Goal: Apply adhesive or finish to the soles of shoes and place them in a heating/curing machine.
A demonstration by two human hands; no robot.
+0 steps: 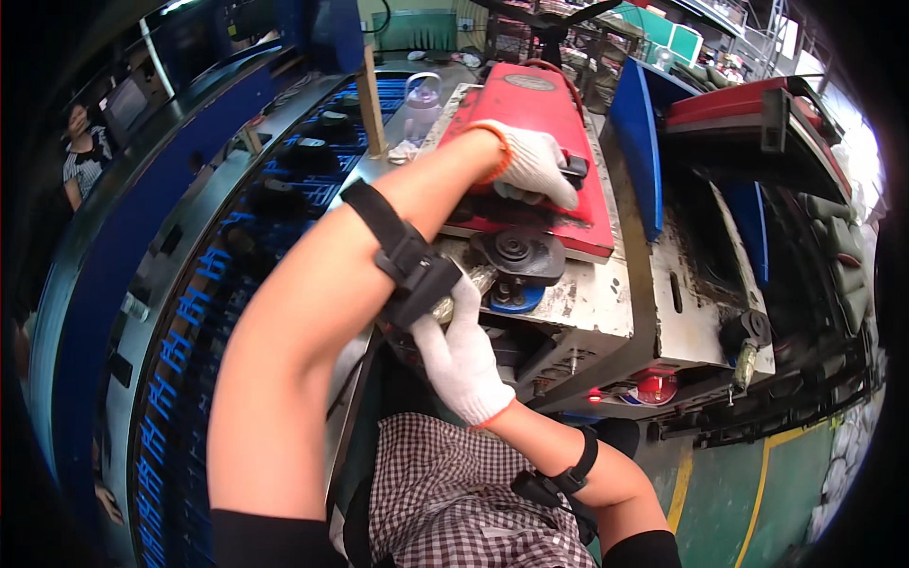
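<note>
While the left white-gloved hand [538, 172] curls its fingers, apparently pinching a small black part [574, 170] above the red box-shaped housing [516, 99], the head view shows the right white-gloved hand [464, 364] closed, seemingly, around a tape-wrapped handle [482, 279] beneath the left forearm. Advisable: steady the handle and keep the left fingers clear of the housing's lower edge. Surface: scuffed white worktop [606, 308]. Room: blue-barred dark conveyor [189, 327] at left; yellow-lined green floor [715, 511] at right.

To my right, I find a green floor [717, 492] marked with yellow lines [681, 488]; ahead, a pale wall [468, 11].
</note>
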